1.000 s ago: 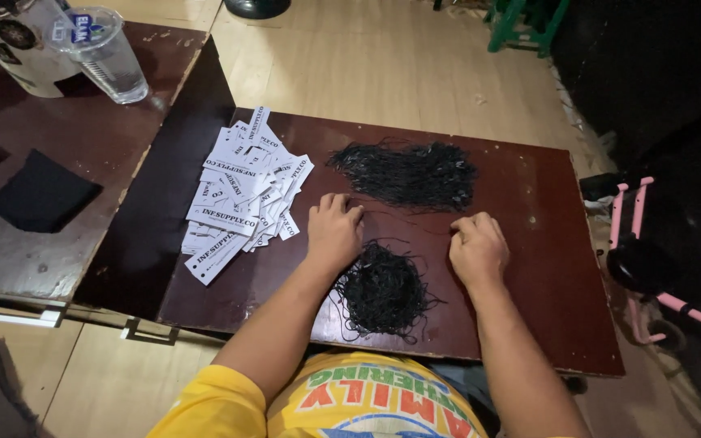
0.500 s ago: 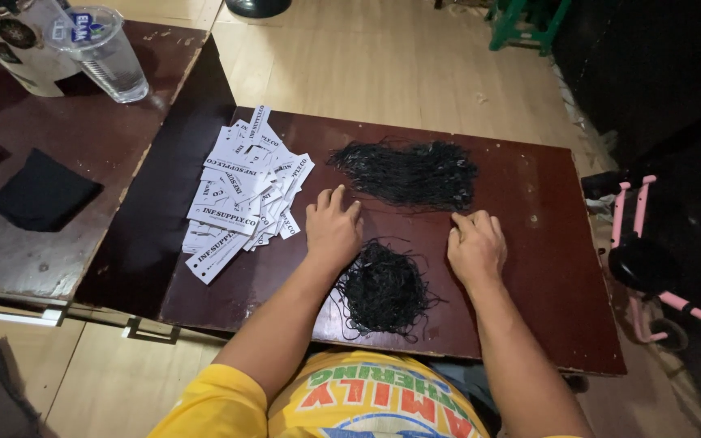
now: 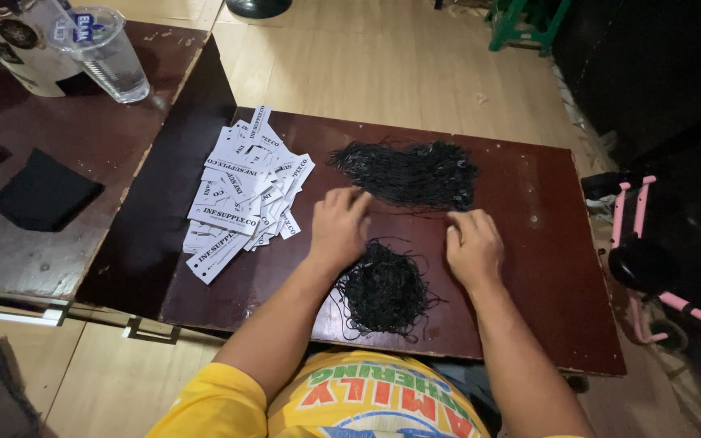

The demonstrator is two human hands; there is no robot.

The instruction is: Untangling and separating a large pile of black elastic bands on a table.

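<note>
Two heaps of black string on a dark wooden board (image 3: 529, 268). The far heap (image 3: 407, 172) is spread out wide, and the near heap (image 3: 383, 288) is a tighter tangle just in front of the person's yellow shirt (image 3: 342, 405).

Both hands sit between the heaps. The left hand (image 3: 338, 225) lies palm down with fingers loosely spread, fingertips right at the near edge of the far heap, not gripping anything I can see. The right hand (image 3: 472, 243) is curled, fingertips pinched together at the right end of the far heap; it probably has a strand or two, but the strings are too thin and dark to be sure.

Left of the far heap there's a messy pile of white paper tags (image 3: 241, 195) with black print. Further left, on another table (image 3: 83, 138), a clear plastic cup (image 3: 107, 53) and a flat black cloth (image 3: 42, 199). Right of the board, a pink frame (image 3: 642, 235) on the floor.
</note>
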